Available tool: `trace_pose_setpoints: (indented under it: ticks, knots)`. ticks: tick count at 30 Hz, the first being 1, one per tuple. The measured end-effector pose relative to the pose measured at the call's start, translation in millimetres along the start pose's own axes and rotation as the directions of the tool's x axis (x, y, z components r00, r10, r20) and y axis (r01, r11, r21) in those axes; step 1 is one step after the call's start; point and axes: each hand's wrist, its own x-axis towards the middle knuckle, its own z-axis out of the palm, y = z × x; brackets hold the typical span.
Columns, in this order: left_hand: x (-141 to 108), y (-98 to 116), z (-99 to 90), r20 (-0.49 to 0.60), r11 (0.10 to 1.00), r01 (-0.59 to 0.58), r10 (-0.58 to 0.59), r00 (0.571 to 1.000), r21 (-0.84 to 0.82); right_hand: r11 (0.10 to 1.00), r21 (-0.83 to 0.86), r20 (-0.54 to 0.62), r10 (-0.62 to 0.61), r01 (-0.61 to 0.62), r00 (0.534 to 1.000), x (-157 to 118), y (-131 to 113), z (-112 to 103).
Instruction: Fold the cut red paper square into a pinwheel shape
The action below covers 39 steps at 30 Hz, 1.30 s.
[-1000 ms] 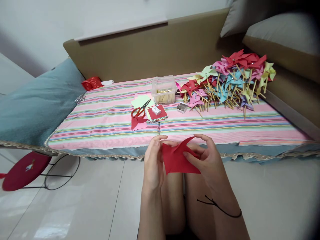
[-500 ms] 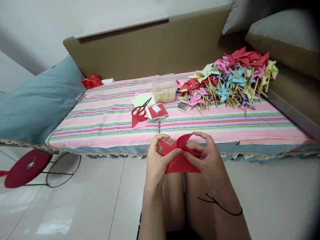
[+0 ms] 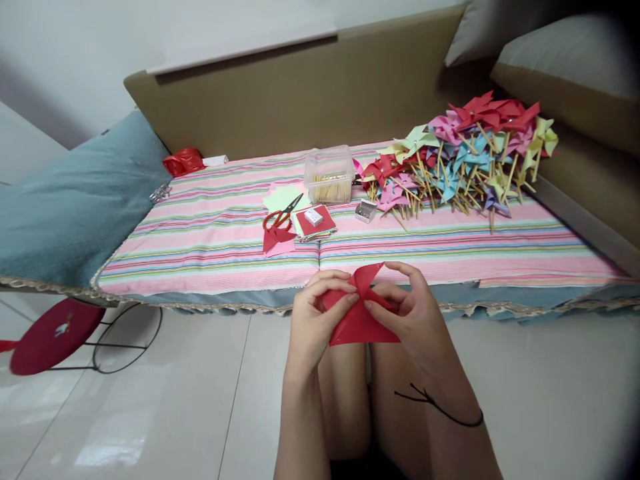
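I see the red paper square (image 3: 361,321) held above my knees, two of its corners folded to the middle. My left hand (image 3: 311,325) and right hand (image 3: 411,318) both pinch it there. Beyond on the striped sofa cushion (image 3: 210,247) lie scissors (image 3: 281,216) and a pinwheel pile (image 3: 460,160).

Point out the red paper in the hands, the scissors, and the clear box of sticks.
red paper (image 3: 361,323), head view, on the flat lower part between the two hands.
scissors (image 3: 278,218), head view, on the red handles.
clear box of sticks (image 3: 329,175), head view, on its front wall.
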Motion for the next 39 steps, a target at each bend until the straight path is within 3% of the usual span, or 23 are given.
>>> trace_pose_setpoints:
  ticks: [3,7,11,15,26,39]
  knots:
    - [-0.5,-0.8,3.5,-0.061,0.999,0.015,-0.018,0.998,-0.043,1.000,0.001,0.021,0.009,-0.009,1.000,-0.5,0.5,-0.2]
    - [-1.7,-0.3,6.2,-0.137,0.986,0.114,-0.130,0.982,-0.118,1.000,0.011,0.020,0.017,-0.018,1.000,-1.8,-0.1,-0.5]
    - [-2.6,-0.3,5.5,-0.108,0.944,0.235,-0.265,0.958,-0.234,0.999,0.011,0.007,0.047,-0.048,0.999,-3.0,-1.9,-1.8]
    - [-3.0,-0.5,5.4,-0.095,0.920,0.279,-0.315,0.944,-0.275,0.998,-0.004,0.002,0.055,-0.055,0.998,-3.2,-3.2,-2.8]
    - [-3.4,2.5,11.9,-0.150,0.945,0.267,-0.296,0.943,-0.187,0.999,0.019,-0.019,0.050,-0.049,0.999,-3.8,-1.3,-3.2]
    - [-5.0,-0.3,10.5,-0.142,0.957,0.237,-0.261,0.955,-0.165,0.995,0.042,0.002,0.091,-0.091,0.996,-3.6,-3.3,-4.7]
